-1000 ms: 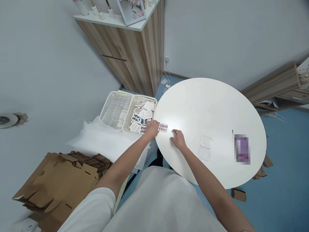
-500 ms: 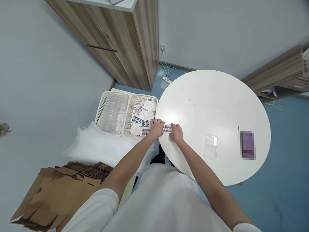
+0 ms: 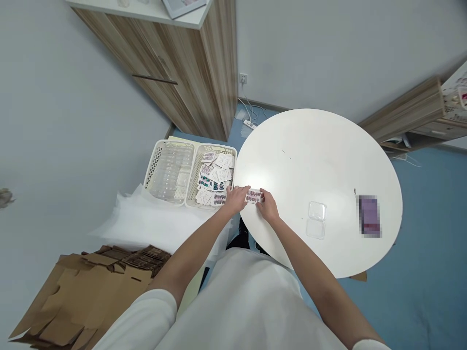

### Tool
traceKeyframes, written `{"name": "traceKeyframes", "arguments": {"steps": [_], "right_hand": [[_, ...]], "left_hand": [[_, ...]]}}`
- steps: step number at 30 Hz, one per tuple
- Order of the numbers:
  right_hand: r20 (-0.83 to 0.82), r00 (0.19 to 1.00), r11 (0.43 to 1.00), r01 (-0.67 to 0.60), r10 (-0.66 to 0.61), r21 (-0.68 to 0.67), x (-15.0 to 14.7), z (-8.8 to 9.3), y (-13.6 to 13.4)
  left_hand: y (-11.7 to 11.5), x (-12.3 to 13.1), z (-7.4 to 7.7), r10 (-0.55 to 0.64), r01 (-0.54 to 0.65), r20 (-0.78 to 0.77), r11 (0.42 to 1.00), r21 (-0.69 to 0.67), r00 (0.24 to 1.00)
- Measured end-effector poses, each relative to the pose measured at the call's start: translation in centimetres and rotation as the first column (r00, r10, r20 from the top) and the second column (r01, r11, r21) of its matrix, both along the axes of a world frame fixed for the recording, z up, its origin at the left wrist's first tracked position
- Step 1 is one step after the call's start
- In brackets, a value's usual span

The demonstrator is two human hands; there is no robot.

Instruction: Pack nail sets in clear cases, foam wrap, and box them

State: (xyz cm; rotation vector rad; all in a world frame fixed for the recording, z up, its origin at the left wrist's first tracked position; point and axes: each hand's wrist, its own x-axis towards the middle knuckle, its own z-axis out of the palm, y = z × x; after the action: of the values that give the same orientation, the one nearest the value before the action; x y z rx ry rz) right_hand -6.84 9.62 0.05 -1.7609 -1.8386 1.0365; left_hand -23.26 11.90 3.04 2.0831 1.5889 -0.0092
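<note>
Between my hands, over the left edge of the round white table, is a small white card of pink press-on nails. My right hand pinches the card's right side. At its left edge, my left hand grips with fingertips and thumb. Just left of that hand stands a white basket of similar nail cards, some dark green or purple, others showing printed backs. A clear plastic box lies opened flat on the table, right of my right hand.
Another white basket holds stacked clear plastic boxes. White sheeting and flattened cardboard lie at lower left. A blurred purple item rests on the table's right side. Behind stands a wooden cabinet.
The view has shifted slightly. Both hands stay at the card, and more of its nails show between them now. The baskets and the clear box look unchanged.
</note>
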Motion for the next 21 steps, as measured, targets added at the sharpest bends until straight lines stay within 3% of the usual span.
{"name": "traceKeyframes", "arguments": {"steps": [10,16,21], "right_hand": [[-0.080,0.997,0.999,-0.003,0.007,0.046,5.7,3.0,-3.3],[-0.106,0.994,0.998,-0.013,0.020,0.069,10.6,3.9,-6.6],[-0.101,0.995,0.998,-0.005,0.011,0.061,15.5,4.1,-8.9]], "left_hand": [[-2.7,4.1,2.3,-0.033,0.030,0.143,0.999,0.021,0.989],[-6.3,8.6,2.7,0.039,-0.030,0.243,0.999,-0.042,0.969],[-8.0,13.0,3.2,0.002,0.014,0.235,0.998,-0.068,0.972]]}}
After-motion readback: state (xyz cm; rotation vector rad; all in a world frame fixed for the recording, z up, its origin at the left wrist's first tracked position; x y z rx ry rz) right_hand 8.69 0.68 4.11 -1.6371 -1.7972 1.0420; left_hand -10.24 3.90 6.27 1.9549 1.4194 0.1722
